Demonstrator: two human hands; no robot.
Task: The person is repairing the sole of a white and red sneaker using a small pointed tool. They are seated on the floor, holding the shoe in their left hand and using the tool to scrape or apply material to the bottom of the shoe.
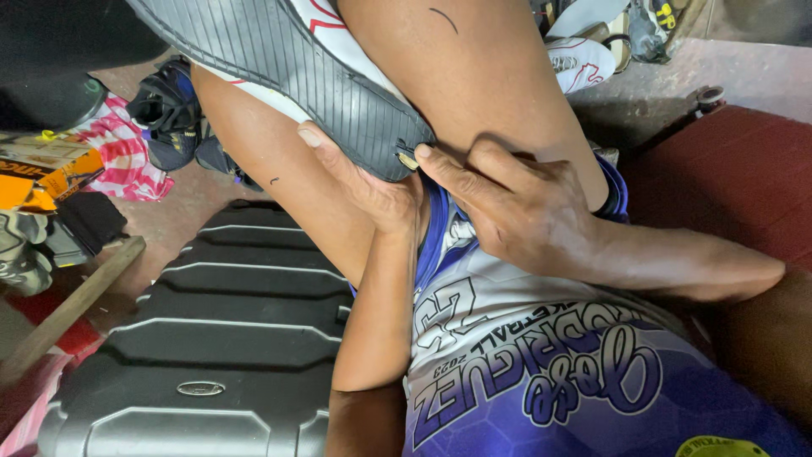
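Ribbed black shoe sole [288, 63] pressed against bare knees, left hand [372, 190] cupping its heel end from below, right hand [516, 211] pinching the same end, grey hard suitcase [228, 338] beneath.

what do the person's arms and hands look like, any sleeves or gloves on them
Both hands are bare: no gloves, rings or watch show on the left hand or the right hand. Both forearms are uncovered as far as the view shows, with no sleeve reaching them. The only clothing near them is a blue and white sports garment with large lettering and a hexagon pattern, lying under the arms.
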